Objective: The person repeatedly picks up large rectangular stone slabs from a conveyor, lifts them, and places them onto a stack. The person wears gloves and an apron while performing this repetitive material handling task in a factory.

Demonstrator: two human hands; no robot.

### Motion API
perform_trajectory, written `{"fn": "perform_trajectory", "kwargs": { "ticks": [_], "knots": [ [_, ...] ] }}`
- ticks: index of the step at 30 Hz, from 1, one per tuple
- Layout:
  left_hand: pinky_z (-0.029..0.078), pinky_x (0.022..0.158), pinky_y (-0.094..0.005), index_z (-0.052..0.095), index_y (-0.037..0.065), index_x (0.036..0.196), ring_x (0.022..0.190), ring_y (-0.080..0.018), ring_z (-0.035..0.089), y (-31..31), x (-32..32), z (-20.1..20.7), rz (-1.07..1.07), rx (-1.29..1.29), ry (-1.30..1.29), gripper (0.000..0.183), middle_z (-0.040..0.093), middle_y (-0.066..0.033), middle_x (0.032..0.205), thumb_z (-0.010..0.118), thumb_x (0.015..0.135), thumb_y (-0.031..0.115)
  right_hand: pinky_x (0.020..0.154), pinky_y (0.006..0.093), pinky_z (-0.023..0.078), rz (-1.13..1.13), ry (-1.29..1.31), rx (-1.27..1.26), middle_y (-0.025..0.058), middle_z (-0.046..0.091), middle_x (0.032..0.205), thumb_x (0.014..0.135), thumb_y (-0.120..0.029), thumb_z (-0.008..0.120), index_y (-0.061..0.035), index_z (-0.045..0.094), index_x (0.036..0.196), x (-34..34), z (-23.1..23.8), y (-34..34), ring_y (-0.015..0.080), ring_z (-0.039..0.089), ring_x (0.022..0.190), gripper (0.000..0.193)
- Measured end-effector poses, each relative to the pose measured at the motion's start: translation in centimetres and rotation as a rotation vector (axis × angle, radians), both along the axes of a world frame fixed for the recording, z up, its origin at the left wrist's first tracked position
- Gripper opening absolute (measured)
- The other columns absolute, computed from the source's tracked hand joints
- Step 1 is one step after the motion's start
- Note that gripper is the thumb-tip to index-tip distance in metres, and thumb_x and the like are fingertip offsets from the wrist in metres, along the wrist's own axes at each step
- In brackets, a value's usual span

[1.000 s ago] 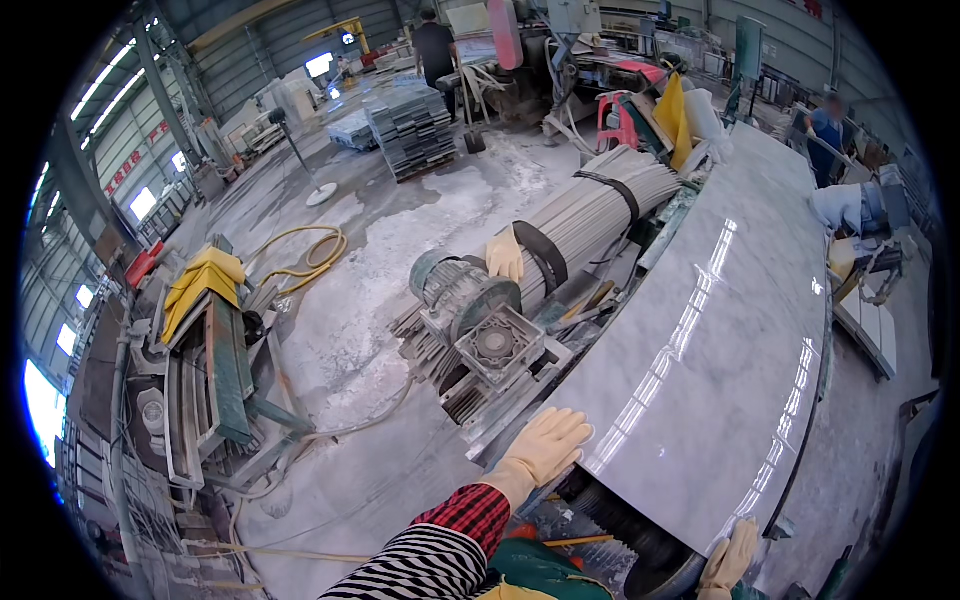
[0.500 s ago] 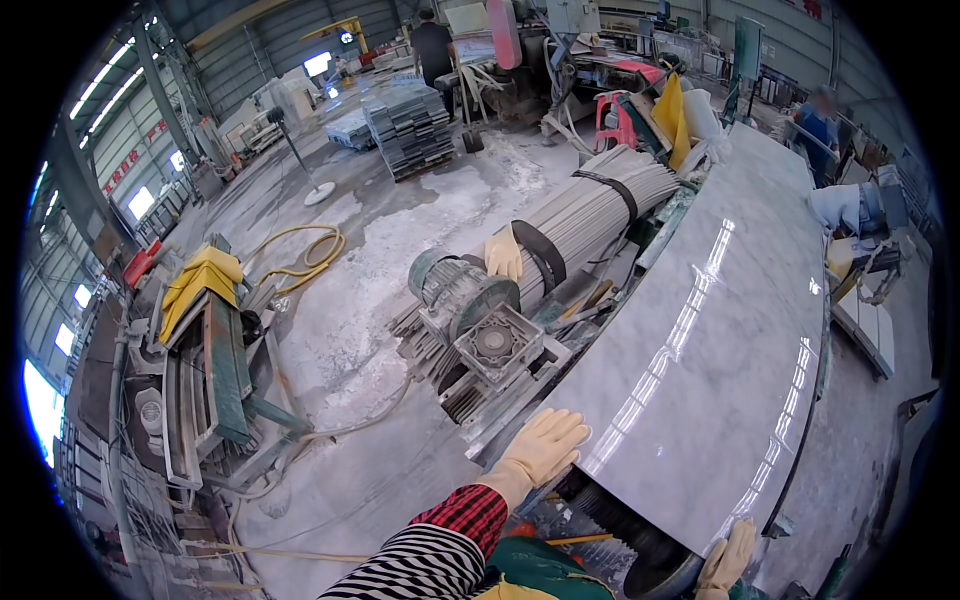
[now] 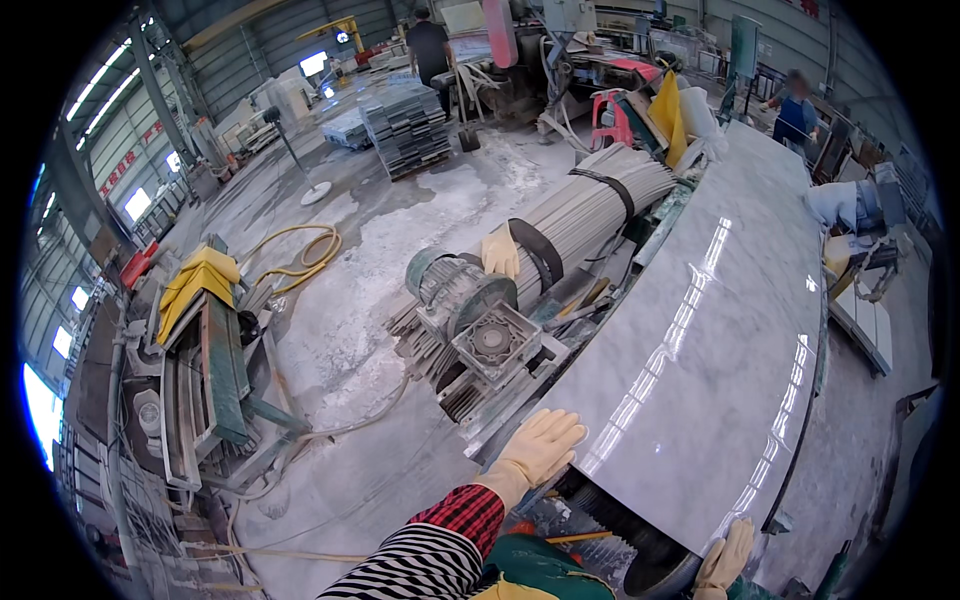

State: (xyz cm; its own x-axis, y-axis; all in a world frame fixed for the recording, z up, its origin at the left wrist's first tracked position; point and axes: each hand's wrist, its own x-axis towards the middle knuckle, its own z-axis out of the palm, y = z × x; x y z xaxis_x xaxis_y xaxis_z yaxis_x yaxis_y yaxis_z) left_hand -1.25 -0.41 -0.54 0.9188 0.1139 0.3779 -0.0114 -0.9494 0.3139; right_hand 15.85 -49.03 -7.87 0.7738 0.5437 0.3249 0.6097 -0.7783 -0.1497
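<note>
A long, polished grey-white stone slab (image 3: 690, 330) lies flat on a machine bed and stretches away from me. My left hand (image 3: 540, 448), in a cream rubber glove, rests at the slab's near left corner with its fingers stretched out. At the near right corner my right hand (image 3: 727, 560), gloved alike, lies against the edge, fingers extended. Neither hand wraps round anything. Under the slab's near end shows a dark roller (image 3: 655, 560). Bright strips of light reflect along the slab's top.
Left of the slab sit a dusty motor with gearbox (image 3: 480, 310) and a bundle of long grey strips (image 3: 600, 200) with a loose glove (image 3: 500, 252) on it. A metal stand (image 3: 215, 370) with yellow cloth is further left. Two people (image 3: 795, 115) stand in the background.
The background person at right has shifted left and stands more upright. My hands stay in place on the slab; the view has moved very slightly.
</note>
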Motion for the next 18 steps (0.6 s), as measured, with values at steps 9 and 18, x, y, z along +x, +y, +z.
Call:
{"fn": "perform_trajectory", "kwargs": {
  "ticks": [9, 18],
  "knots": [
    [0.042, 0.111, -0.0476, 0.059, 0.012, 0.129, 0.124, -0.0328, 0.054, -0.2, -0.4, -0.6, 0.014, 0.01, -0.011, 0.041, 0.058, -0.0118, 0.134, 0.07, 0.091, 0.021, 0.123, 0.0582, 0.034, 0.003, -0.008, 0.0, 0.0335, 0.052, 0.152, 0.111, -0.032, 0.044, 0.008, 0.053, 0.146, -0.4, 0.2, 0.0, 0.0529, 0.046, 0.144, 0.054],
    [0.04, 0.114, -0.0482, 0.058, 0.012, 0.13, 0.129, -0.0336, 0.053, -0.2, -0.9, -1.3, 0.015, 0.003, -0.005, 0.042, 0.057, -0.0123, 0.136, 0.07, 0.091, 0.022, 0.123, 0.0593, 0.033, 0.001, -0.015, -0.002, 0.0338, 0.051, 0.152, 0.111, -0.035, 0.042, 0.0077, 0.052, 0.147, -1.0, 0.3, 0.0, 0.0535, 0.046, 0.143, 0.056]
  ]
}}
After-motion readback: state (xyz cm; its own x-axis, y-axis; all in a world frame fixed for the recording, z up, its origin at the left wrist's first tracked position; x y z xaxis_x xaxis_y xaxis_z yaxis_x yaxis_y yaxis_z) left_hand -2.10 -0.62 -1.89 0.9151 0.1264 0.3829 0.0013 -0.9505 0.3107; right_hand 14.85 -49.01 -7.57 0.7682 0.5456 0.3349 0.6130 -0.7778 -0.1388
